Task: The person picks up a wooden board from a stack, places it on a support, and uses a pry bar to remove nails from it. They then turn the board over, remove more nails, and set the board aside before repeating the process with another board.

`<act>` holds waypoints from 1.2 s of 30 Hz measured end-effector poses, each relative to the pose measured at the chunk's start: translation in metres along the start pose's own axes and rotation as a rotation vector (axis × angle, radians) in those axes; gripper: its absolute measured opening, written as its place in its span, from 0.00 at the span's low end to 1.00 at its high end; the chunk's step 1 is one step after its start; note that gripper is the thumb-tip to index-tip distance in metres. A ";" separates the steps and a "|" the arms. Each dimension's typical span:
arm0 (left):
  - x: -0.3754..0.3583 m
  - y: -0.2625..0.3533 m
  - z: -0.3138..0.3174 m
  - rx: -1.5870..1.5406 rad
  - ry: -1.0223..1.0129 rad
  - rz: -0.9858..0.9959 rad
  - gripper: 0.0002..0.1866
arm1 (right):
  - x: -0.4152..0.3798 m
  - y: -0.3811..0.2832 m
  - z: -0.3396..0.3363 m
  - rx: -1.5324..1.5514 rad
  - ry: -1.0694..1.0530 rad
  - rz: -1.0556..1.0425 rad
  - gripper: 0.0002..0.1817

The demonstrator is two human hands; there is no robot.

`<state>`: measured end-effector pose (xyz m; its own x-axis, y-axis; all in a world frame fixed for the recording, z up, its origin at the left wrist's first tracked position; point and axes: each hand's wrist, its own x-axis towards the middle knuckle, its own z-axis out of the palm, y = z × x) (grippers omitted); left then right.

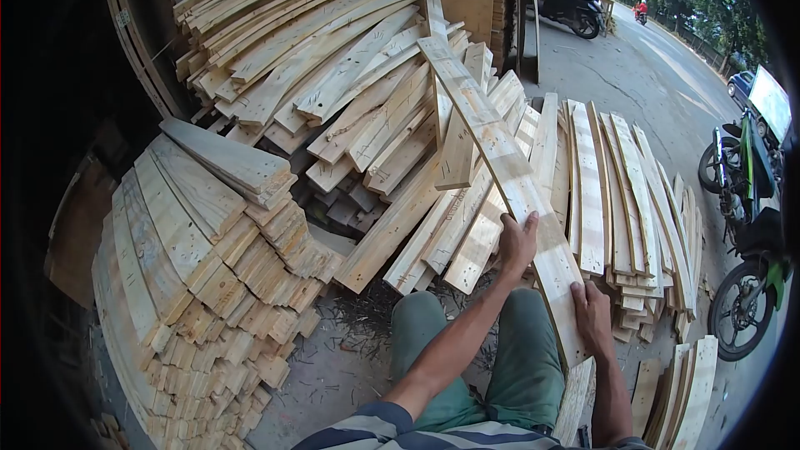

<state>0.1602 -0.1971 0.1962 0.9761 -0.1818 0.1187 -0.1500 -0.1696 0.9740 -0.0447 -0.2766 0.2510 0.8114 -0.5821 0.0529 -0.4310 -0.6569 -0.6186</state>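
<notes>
A long wooden plank slants across the middle, its near end just above my right knee. My left hand grips its left edge about halfway along, thumb on the upper face. Closer to the near end, my right hand is wrapped round the right edge. The plank's far end reaches over the heap of loose boards. Beneath and beside it, more boards lie slanted in front of my knees. The undersides of both hands are hidden.
A tall stack of short boards stands at the left. Another board stack lies at the right. Nails litter the ground before my knees. A motorcycle is parked at the far right, a scooter farther back beside the road.
</notes>
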 end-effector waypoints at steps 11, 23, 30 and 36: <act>0.050 -0.053 0.024 -0.006 -0.037 -0.222 0.35 | 0.059 0.016 0.036 -0.147 -0.065 -0.083 0.27; -0.041 -0.023 0.059 -0.013 -0.299 -0.184 0.32 | -0.038 0.056 0.011 0.009 0.034 0.148 0.27; -0.005 0.037 -0.034 0.389 -0.667 0.128 0.31 | -0.066 0.103 0.052 0.607 -0.161 0.395 0.32; 0.154 -0.010 -0.095 0.478 0.039 0.214 0.20 | -0.068 0.071 0.064 1.149 -0.272 0.737 0.31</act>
<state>0.3272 -0.1311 0.2231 0.9196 -0.2259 0.3215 -0.3927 -0.5572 0.7317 -0.1054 -0.2529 0.1527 0.6491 -0.4209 -0.6336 -0.3332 0.5914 -0.7343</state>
